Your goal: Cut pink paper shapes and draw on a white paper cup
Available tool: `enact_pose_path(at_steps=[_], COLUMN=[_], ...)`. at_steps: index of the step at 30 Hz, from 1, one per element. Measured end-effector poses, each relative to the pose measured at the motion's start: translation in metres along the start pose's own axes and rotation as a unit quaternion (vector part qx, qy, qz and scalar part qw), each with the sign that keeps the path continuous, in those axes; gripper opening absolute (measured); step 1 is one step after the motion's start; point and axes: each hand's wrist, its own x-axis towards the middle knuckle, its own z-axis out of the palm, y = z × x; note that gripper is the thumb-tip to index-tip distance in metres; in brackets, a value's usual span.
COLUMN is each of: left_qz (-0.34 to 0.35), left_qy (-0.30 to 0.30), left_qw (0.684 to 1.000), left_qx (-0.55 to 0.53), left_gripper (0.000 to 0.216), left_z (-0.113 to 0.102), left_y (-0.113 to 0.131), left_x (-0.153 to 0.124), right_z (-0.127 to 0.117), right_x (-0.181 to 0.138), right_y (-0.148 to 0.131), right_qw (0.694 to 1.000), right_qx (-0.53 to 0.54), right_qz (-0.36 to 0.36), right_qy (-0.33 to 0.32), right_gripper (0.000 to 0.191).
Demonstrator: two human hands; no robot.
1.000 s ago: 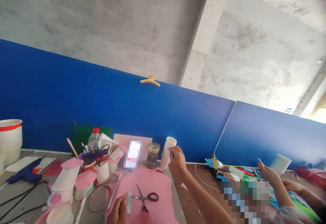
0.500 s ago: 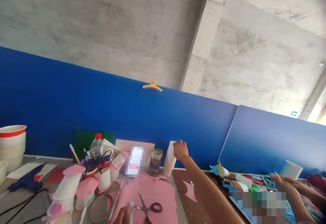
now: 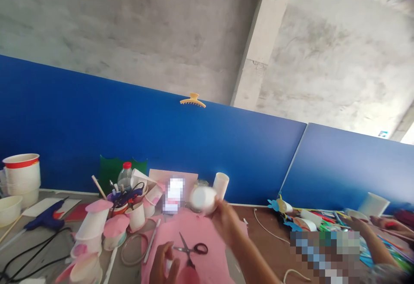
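Observation:
My right hand point(image 3: 224, 219) grips a white paper cup point(image 3: 203, 198), blurred by motion, its round end facing me. Behind it stands a stack of white paper cups point(image 3: 221, 184). My left hand point(image 3: 164, 260) is low in the view, fingers curled, with a small whitish stick point(image 3: 168, 266) between them, partly hidden. Beside that hand, black-handled scissors point(image 3: 187, 245) lie with blades parted on pink paper point(image 3: 210, 236). A rounded pink thing point(image 3: 188, 275) shows at the bottom edge, its kind unclear.
Pink-topped cup pieces point(image 3: 97, 219), a tape ring point(image 3: 133, 249) and a blue glue gun point(image 3: 45, 220) with a black cord lie left. A phone point(image 3: 174, 193) leans at the back before a blue partition point(image 3: 145, 124). Right, another person's hands point(image 3: 359, 228) are among coloured sticks.
My right hand has come back from the cup stack, towards me and slightly left, with a cup in it. My left hand has risen farther into view, its fingers more spread.

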Motion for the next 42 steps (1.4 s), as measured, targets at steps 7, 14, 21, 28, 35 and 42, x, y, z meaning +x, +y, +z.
enact_pose_path(at_steps=[7, 14, 21, 28, 35, 42], left_qz=[-0.125, -0.184, -0.163, -0.162, -0.147, -0.157], left_qy=[-0.044, 0.062, 0.071, 0.038, 0.004, 0.010], left_qw=[0.986, 0.975, 0.983, 0.986, 0.989, 0.987], left_qx=[-0.099, -0.109, -0.052, 0.013, 0.006, 0.011], left_gripper=[0.074, 0.071, 0.071, 0.069, 0.071, 0.079], left_z=[0.001, -0.014, -0.013, -0.014, -0.007, -0.011], left_y=[-0.014, 0.007, 0.010, 0.009, 0.008, 0.005], left_x=[-0.002, 0.025, 0.024, 0.022, 0.012, 0.015], right_z=[0.061, 0.019, -0.008, -0.003, -0.005, -0.007], right_x=[-0.113, -0.086, -0.073, -0.090, -0.094, -0.089], right_y=[0.061, 0.083, 0.135, 0.133, 0.134, 0.138], right_qw=[0.865, 0.982, 0.980, 0.925, 0.905, 0.915], right_qx=[0.392, 0.093, -0.176, -0.322, -0.352, -0.366], right_qz=[0.228, 0.124, -0.056, -0.130, -0.130, -0.073], right_qy=[-0.214, -0.103, -0.067, -0.152, -0.201, -0.156], right_gripper=[0.044, 0.030, 0.024, 0.015, 0.020, 0.025])
